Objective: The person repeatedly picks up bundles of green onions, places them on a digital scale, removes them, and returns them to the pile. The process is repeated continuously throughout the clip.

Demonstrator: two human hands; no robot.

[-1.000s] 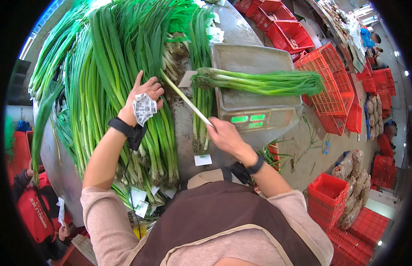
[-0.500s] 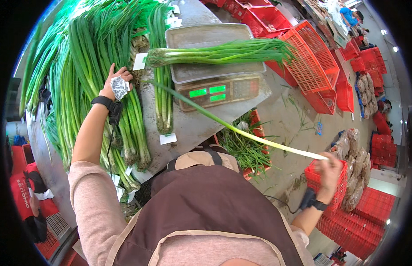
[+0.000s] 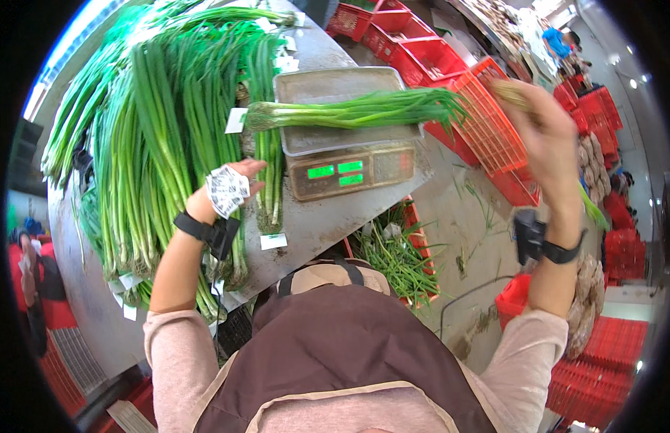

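My left hand (image 3: pixel 230 189) has its fingers apart and holds nothing visible. White printed labels (image 3: pixel 227 191) cover its back, and it hovers by the table edge of a large pile of long green onions (image 3: pixel 158 137). Just past its fingertips lies a narrow bundle of green onions (image 3: pixel 269 166) with a white tag. My right hand (image 3: pixel 548 137) is raised at the right, its fingers smeared by motion. A green leafy end (image 3: pixel 593 209) shows beyond my right forearm; whether the hand grips it is unclear. A tagged bundle of green onions (image 3: pixel 349 112) lies across the scale's tray (image 3: pixel 335 81).
The scale (image 3: pixel 353 173), its green displays lit, stands on the metal table (image 3: pixel 306 231). Below the table edge sits a red crate with loose green leaves (image 3: pixel 393 252). Red and orange crates (image 3: pixel 486 108) line the right, near stuffed sacks (image 3: pixel 586 303). A person in blue (image 3: pixel 558 43) is far off.
My right hand has swung up and away, and the long single green onion stalk no longer stretches across the front. My left hand has moved right and nearer, off the pile.
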